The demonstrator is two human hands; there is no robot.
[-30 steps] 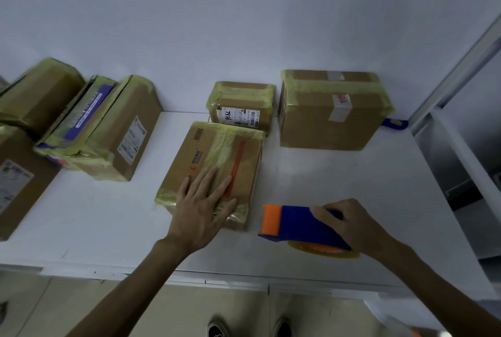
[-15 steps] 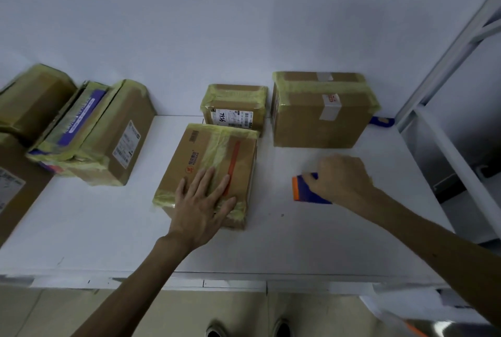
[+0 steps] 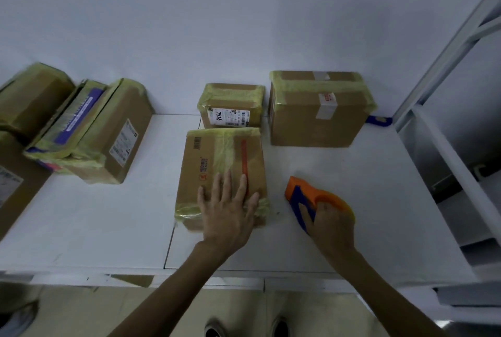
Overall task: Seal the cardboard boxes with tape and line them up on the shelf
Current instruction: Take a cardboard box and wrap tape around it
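- Two hands are over the white shelf [image 3: 108, 223]. The left hand [image 3: 227, 212] lies flat on the near end of the flat box [image 3: 211, 163], fingers straight and spread, its grip wide and holding nothing.
- The right hand [image 3: 330, 225] has its grip curled round the blue-and-orange tape dispenser [image 3: 303, 197]. The dispenser sits just right of the flat box and apart from it, with its orange end pointing far-left.
- The flat box lies mid-shelf, wrapped in yellowish tape, with a red strip [image 3: 244, 156] along its top.
- Just beyond its far edge stands the small box [image 3: 230, 105], which carries a white label.
- Right of that, against the wall [image 3: 244, 25], stands the large box [image 3: 317, 120], taped along its top.
- Several taped boxes [image 3: 116, 141] lean on one another at the far left.
- A blue object [image 3: 378, 120] pokes out behind the large box; I cannot tell what it is.
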